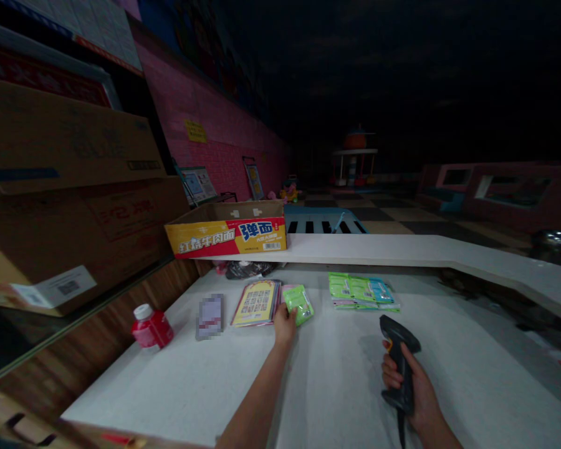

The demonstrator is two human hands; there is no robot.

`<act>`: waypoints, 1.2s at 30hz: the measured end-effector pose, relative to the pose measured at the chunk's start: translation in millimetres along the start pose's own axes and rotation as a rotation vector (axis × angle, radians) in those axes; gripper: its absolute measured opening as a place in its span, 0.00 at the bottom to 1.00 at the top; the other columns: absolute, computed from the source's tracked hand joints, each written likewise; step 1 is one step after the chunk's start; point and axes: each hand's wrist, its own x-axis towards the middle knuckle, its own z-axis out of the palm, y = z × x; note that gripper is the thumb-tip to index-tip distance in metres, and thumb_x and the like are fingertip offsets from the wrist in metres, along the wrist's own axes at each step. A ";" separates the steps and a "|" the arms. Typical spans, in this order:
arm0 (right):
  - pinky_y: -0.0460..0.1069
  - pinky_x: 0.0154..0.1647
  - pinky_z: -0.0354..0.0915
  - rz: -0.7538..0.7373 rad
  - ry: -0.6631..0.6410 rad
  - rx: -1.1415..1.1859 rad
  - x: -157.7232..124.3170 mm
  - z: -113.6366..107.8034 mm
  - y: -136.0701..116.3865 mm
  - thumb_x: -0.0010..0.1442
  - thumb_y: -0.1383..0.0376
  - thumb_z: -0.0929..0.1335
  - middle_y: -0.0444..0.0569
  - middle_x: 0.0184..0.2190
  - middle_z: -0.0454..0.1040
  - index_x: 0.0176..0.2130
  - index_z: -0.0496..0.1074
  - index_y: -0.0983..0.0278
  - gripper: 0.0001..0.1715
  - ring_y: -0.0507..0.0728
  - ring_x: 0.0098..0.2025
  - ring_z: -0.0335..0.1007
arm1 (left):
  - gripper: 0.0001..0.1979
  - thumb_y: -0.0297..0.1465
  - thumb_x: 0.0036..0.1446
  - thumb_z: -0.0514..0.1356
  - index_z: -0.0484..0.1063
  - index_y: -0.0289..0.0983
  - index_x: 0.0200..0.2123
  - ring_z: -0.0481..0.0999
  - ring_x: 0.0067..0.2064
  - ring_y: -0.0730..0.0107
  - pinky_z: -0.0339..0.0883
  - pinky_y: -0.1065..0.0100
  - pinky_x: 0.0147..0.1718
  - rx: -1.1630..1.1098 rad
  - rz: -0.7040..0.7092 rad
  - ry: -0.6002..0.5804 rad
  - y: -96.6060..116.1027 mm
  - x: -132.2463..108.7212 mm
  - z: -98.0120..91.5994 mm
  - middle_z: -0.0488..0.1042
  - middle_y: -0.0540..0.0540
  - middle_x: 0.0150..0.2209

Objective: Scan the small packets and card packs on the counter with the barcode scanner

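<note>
My left hand (285,325) grips the lower left edge of a green packet (298,304), close to the right side of a stack of yellow-covered booklets (257,304). Wrapped around the handle of a black barcode scanner (401,362) is my right hand (414,386); the scanner's head points up and to the left, and its cable runs down. Beyond the scanner, several green and blue packets (362,291) lie in overlapping rows on the white counter (336,374).
A red bottle with a white cap (152,328) and a blurred-out item (210,316) stand at the left. On the raised ledge (374,248) sits an open noodle carton (229,239). Large cardboard boxes (70,206) are stacked far left. A dark bag (250,269) lies below the ledge.
</note>
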 end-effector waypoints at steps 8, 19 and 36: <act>0.41 0.12 0.52 0.020 0.022 -0.382 -5.6 3.0 6.8 0.50 0.49 0.75 0.38 0.17 0.66 0.41 0.71 0.64 0.27 0.46 0.13 0.55 | 0.07 0.35 0.56 0.56 0.65 0.38 0.30 0.71 0.34 0.66 0.65 0.66 0.36 -0.005 0.087 -0.042 -1.8 -20.2 -3.4 0.72 0.48 0.30; 0.41 0.08 0.52 0.020 0.012 -0.799 -29.7 40.8 39.7 0.49 0.48 0.74 0.37 0.14 0.66 0.36 0.68 0.62 0.24 0.48 0.10 0.56 | 0.01 0.28 0.57 0.54 0.65 0.37 0.33 0.73 0.37 0.66 0.65 0.67 0.39 0.013 0.067 -0.070 2.3 -23.3 -3.2 0.74 0.46 0.34; 0.42 0.09 0.53 0.018 -0.011 -0.802 -37.3 49.1 33.0 0.50 0.45 0.73 0.38 0.16 0.67 0.38 0.68 0.62 0.27 0.48 0.11 0.57 | 0.02 0.30 0.56 0.54 0.64 0.37 0.33 0.71 0.35 0.68 0.64 0.68 0.36 0.006 0.093 -0.069 -2.2 -21.9 -1.0 0.71 0.48 0.32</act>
